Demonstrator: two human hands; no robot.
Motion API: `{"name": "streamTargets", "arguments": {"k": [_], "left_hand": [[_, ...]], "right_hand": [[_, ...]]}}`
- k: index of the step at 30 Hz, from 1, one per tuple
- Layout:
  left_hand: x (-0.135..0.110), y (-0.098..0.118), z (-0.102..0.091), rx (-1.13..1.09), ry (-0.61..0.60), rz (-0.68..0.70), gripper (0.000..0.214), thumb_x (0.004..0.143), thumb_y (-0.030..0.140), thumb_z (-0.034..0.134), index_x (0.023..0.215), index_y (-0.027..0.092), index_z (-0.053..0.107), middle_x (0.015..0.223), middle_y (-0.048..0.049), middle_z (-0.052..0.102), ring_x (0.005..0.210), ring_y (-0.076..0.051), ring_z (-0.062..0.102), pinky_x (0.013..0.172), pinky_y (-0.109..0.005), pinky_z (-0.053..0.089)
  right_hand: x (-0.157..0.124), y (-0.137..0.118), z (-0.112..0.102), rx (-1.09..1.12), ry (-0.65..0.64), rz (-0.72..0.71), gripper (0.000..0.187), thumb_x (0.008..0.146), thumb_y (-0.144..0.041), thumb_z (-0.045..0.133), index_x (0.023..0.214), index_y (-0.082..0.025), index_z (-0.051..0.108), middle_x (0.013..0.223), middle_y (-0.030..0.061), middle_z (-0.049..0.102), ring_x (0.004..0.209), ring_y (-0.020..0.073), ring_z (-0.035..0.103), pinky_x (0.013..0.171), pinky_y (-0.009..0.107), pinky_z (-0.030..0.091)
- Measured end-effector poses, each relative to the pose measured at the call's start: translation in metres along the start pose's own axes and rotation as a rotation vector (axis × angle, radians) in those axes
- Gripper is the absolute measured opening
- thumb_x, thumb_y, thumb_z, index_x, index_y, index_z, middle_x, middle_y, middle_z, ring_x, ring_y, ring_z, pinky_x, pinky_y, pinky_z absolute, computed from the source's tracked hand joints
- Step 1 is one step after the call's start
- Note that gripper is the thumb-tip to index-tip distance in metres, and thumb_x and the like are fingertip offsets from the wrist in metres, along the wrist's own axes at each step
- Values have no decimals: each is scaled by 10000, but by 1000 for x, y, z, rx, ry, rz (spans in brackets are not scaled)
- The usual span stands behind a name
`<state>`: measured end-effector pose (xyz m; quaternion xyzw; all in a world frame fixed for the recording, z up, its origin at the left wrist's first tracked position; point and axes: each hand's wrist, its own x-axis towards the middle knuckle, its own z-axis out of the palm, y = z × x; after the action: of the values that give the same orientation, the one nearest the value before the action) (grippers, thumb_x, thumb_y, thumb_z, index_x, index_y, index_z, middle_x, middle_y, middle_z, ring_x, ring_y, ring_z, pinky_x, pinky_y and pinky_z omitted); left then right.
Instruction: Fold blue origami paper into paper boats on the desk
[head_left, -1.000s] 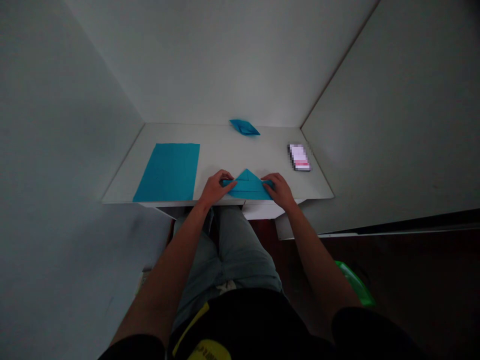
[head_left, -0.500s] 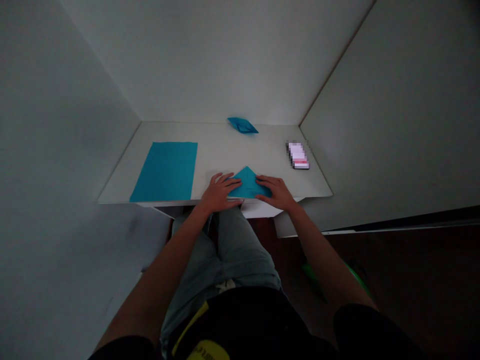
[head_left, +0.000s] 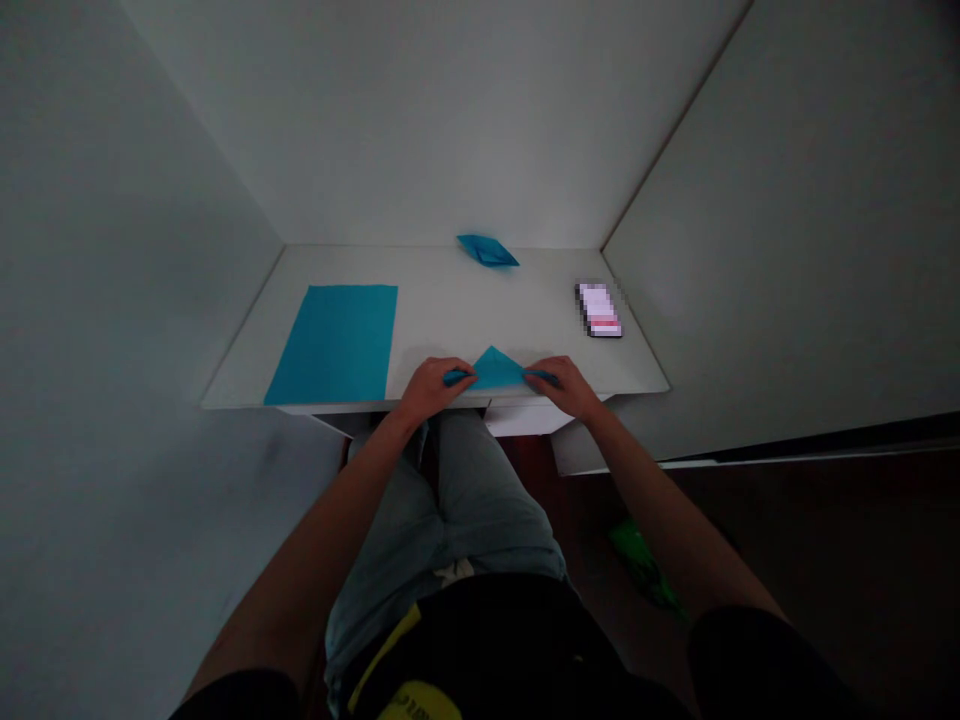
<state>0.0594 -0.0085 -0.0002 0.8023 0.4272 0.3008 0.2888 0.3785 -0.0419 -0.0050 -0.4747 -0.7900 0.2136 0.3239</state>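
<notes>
A piece of folded blue paper is held at the front edge of the white desk, its pointed peak facing away from me. My left hand pinches its left end between thumb and fingers. On the other side my right hand grips the right end the same way. Part of each end is covered by my fingers. Behind it, near the wall, lies a folded blue paper boat. A flat blue sheet of paper rests left of my left hand.
On the right of the white desk lies a phone with a lit, blurred screen. Walls close in the desk at the back and both sides. Something green is on the dark floor at lower right.
Both hands have gone from lying spread on the folded paper to pinching its two ends. The paper's peak now looks lower and its ends stick up between the fingers.
</notes>
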Motion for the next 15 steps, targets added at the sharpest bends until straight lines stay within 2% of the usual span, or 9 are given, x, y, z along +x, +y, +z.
{"name": "streamTargets", "arguments": {"k": [4, 7, 11, 15], "left_hand": [[9, 16, -8, -94, 91, -56, 400, 897, 480, 850, 1199, 229, 778, 1161, -74, 826, 1073, -276, 762, 989, -407, 593], [22, 23, -13, -209, 183, -109, 312, 976, 448, 762, 1190, 221, 768, 1156, -74, 812, 1043, -245, 745, 925, -367, 601], [35, 16, -18, -268, 245, -150, 255, 986, 402, 749, 1163, 219, 764, 1102, -68, 803, 958, -224, 729, 868, -357, 591], [29, 0, -13, -149, 167, -140, 140, 980, 321, 753, 1083, 227, 773, 1050, -54, 803, 934, -227, 726, 905, -378, 580]], "right_hand": [[13, -11, -8, 108, 188, 140, 403, 1043, -630, 633, 1094, -285, 833, 1014, 49, 833, 943, 283, 770, 907, 446, 601], [26, -14, -14, 198, 276, 159, 430, 1017, -664, 657, 1059, -262, 802, 1005, 52, 808, 949, 274, 748, 883, 426, 608], [35, -7, -16, 214, 229, 145, 380, 979, -607, 722, 1106, -257, 795, 1032, 55, 810, 959, 272, 745, 863, 414, 610], [28, 10, -6, 153, 173, 122, 265, 993, -435, 669, 1138, -267, 814, 1116, 65, 832, 1045, 293, 770, 952, 468, 615]]}}
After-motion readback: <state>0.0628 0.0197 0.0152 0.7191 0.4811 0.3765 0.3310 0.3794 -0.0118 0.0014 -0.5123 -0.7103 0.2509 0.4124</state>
